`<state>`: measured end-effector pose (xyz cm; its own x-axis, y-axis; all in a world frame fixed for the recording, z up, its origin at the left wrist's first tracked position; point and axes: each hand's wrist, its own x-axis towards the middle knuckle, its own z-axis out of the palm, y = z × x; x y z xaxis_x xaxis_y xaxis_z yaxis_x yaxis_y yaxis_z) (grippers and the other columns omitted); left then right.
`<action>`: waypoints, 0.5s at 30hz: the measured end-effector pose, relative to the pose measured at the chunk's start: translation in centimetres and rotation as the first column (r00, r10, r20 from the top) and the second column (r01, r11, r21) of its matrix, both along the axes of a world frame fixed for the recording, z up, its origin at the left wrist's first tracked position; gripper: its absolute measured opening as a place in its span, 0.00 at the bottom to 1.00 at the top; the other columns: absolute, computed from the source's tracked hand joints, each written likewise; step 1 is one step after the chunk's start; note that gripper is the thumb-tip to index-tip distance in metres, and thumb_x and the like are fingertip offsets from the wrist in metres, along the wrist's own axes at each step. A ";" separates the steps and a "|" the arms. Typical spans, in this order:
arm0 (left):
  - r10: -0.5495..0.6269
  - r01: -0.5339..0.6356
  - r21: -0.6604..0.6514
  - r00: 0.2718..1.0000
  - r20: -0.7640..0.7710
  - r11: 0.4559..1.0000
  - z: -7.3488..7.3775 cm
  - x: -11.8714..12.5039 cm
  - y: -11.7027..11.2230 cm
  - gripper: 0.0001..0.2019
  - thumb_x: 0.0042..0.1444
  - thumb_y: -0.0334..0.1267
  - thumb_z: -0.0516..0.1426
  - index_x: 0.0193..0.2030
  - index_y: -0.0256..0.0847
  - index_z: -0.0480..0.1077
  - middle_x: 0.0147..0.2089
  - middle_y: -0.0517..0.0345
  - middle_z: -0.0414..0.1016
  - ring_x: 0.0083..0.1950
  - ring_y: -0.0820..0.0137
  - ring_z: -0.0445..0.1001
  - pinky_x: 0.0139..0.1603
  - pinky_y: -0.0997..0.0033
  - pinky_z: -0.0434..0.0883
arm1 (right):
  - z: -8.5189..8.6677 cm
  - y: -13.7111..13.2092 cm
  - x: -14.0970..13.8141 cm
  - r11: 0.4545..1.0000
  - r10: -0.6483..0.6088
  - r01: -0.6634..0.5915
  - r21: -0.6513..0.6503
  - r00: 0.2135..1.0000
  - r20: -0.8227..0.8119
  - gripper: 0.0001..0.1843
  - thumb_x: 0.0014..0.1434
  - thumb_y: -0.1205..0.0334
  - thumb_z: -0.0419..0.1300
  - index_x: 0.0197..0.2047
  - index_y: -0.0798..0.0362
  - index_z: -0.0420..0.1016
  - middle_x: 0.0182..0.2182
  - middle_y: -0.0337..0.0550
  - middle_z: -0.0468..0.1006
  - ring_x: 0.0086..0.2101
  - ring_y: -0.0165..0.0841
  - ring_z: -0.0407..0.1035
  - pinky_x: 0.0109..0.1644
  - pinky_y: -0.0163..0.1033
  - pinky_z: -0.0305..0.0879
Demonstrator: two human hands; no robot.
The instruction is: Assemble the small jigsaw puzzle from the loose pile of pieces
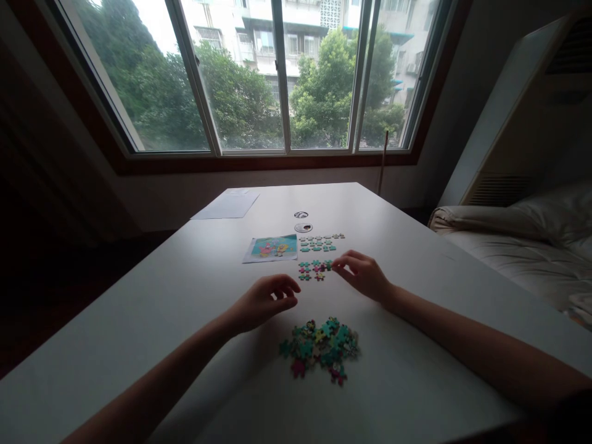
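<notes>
My right hand (363, 273) reaches in from the right, its thumb and fingertips pinched at a small puzzle piece (328, 265) at the right end of a row. Loose rows of puzzle pieces (317, 249) lie on the white table, pale ones farther off and more colourful ones nearer. My left hand (271, 300) hovers left of these rows with fingers loosely bent and apart, and nothing shows in it. Closer to me, between my forearms, is a heap of mixed puzzle pieces (319, 346), mostly green with some red and yellow.
A cartoon picture sheet (272, 248) lies left of the rows. Two round stickers or discs (303, 227) are beyond it. Papers (226, 205) rest at the table's far left corner. Past the white table (393, 370) are a window (282, 148) and, at right, a couch (518, 234).
</notes>
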<state>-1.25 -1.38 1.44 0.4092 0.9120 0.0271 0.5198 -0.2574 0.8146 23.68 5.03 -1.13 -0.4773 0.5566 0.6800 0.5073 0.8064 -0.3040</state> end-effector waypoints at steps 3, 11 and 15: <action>-0.088 0.093 0.032 0.987 -0.135 0.995 0.0 -0.6 -0.1 0.08 0.50 0.38 0.55 0.35 0.37 0.69 0.28 0.60 0.67 0.30 0.75 0.64 0.29 0.78 0.62 | -0.7 1.7 1.4 0.995 -0.097 0.096 -0.012 0.992 -0.077 0.11 0.57 0.57 0.53 0.34 0.52 0.73 0.30 0.42 0.73 0.21 0.24 0.60 0.28 0.31 0.60; -0.244 0.254 0.004 0.933 -0.264 0.967 0.5 -0.8 -0.4 0.07 0.51 0.36 0.53 0.32 0.37 0.69 0.28 0.60 0.68 0.28 0.76 0.63 0.27 0.79 0.61 | -1.3 2.5 1.5 0.989 -0.126 0.119 -0.083 0.988 -0.086 0.12 0.56 0.55 0.53 0.34 0.52 0.74 0.30 0.42 0.72 0.21 0.24 0.60 0.28 0.32 0.59; -0.275 0.286 -0.012 0.909 -0.314 0.958 1.2 -0.5 -0.7 0.07 0.51 0.37 0.52 0.31 0.37 0.69 0.26 0.61 0.67 0.27 0.76 0.62 0.27 0.79 0.60 | -1.6 2.8 1.5 0.982 -0.074 0.076 -0.173 0.997 0.020 0.09 0.55 0.58 0.55 0.33 0.52 0.74 0.29 0.41 0.72 0.22 0.24 0.60 0.29 0.31 0.59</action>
